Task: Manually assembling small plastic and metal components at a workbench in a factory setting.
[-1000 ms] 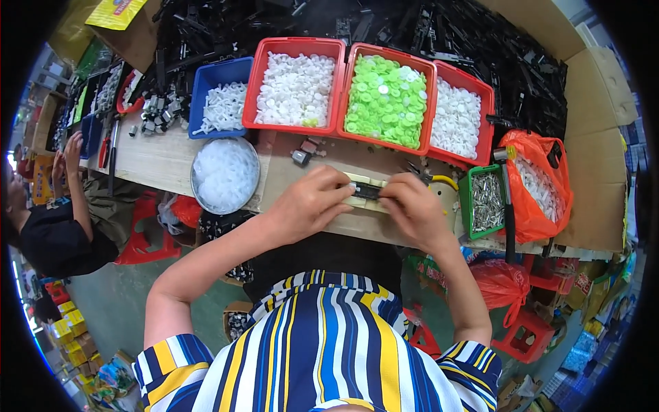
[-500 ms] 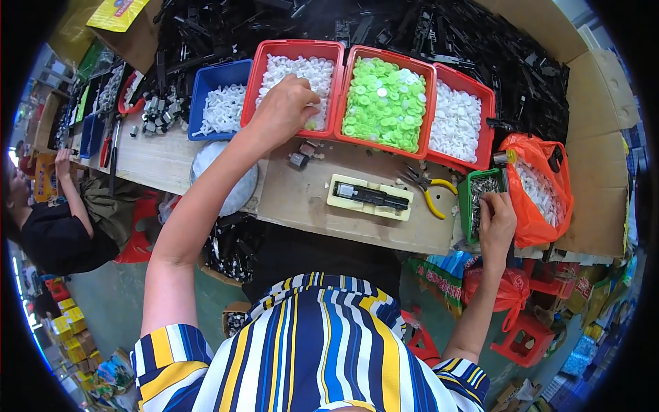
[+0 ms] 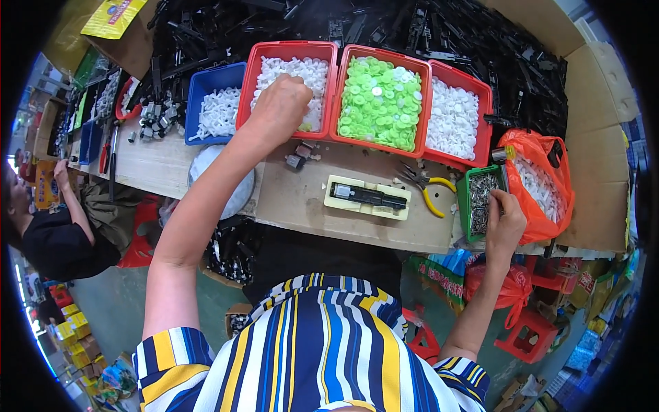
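Note:
My left hand [image 3: 280,106] is at the red bin [image 3: 241,103] of small white plastic parts [image 3: 312,71]. Its fingers are curled down among the parts, and whatever they pinch is hidden. At the right, my right hand [image 3: 506,223] is over the edge of a green bin [image 3: 473,235] of small metal pins [image 3: 482,192]. Thumb and fingertips are pressed together there; anything between them is too small to name. Between my hands, a cream plastic holder [image 3: 334,204] lies on the table, with a black elongated part [image 3: 374,197] with a silvery metal block set in it.
Yellow-handled pliers [image 3: 434,196] lie right of the holder. More bins hold green discs [image 3: 381,99] and white pieces [image 3: 451,113]; a blue bin [image 3: 194,110] stands left. An orange bag [image 3: 559,213] sits at far right. Black parts [image 3: 274,20] pile behind. Another person [image 3: 65,240] works at left.
My right hand has drawn slightly right and back, its fingertips now nearer the green bin's right edge. My left hand has shifted slightly left, staying at the same red bin.

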A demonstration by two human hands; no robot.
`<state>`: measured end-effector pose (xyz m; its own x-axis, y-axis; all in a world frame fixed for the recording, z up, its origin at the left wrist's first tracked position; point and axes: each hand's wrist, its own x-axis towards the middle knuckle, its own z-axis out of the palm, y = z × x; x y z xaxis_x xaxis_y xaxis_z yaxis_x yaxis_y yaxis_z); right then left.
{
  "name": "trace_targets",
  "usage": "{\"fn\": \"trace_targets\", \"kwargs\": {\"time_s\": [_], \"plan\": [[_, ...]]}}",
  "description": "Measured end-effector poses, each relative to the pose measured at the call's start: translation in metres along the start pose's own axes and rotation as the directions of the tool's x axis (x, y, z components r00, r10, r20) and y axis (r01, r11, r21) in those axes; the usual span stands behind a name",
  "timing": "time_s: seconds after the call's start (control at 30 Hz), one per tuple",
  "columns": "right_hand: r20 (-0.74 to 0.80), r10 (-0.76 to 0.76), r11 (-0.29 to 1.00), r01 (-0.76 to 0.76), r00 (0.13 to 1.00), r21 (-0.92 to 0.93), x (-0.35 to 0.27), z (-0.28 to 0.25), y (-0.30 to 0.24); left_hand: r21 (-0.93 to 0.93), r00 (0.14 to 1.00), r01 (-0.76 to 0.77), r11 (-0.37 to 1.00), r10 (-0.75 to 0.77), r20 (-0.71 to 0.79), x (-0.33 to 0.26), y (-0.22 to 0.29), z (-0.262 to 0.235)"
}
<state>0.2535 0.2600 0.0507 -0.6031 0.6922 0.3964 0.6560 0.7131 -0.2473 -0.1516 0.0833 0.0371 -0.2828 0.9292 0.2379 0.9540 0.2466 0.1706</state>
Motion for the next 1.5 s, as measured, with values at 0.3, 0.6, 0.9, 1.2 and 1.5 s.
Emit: {"fn": "trace_targets", "kwargs": {"time_s": [0.3, 0.6, 0.9, 1.2, 1.5], "plan": [[-0.079, 0.024, 0.949, 0.003, 0.997, 0.317, 0.015, 0.001, -0.067, -0.17, 0.992, -0.035, 0.985, 0.013, -0.129, -0.01, -0.007, -0.008], [0.162, 0.022, 0.409, -0.156, 0.987, 0.899, 0.027, 0.051, -0.16, -0.828, 0.95, 0.197, 0.525, -0.31, 0.03, -0.045, 0.043, -0.023], [0.141, -0.053, 0.345, -0.115, 0.989, 0.932, 0.024, 0.059, -0.178, -0.929, 0.912, 0.277, -0.247, -0.236, 0.335, -0.076, 0.093, -0.007], [0.086, -0.102, 0.473, -0.027, 0.991, 0.88, 0.023, 0.05, -0.176, -0.933, 0.915, 0.299, -0.201, -0.218, 0.34, -0.08, 0.095, -0.01], [-0.001, -0.243, 0.623, 0.156, 0.97, 0.766, 0.024, 0.05, -0.179, -0.94, 0.91, 0.329, -0.09, -0.236, 0.341, -0.084, 0.095, -0.01]]}}
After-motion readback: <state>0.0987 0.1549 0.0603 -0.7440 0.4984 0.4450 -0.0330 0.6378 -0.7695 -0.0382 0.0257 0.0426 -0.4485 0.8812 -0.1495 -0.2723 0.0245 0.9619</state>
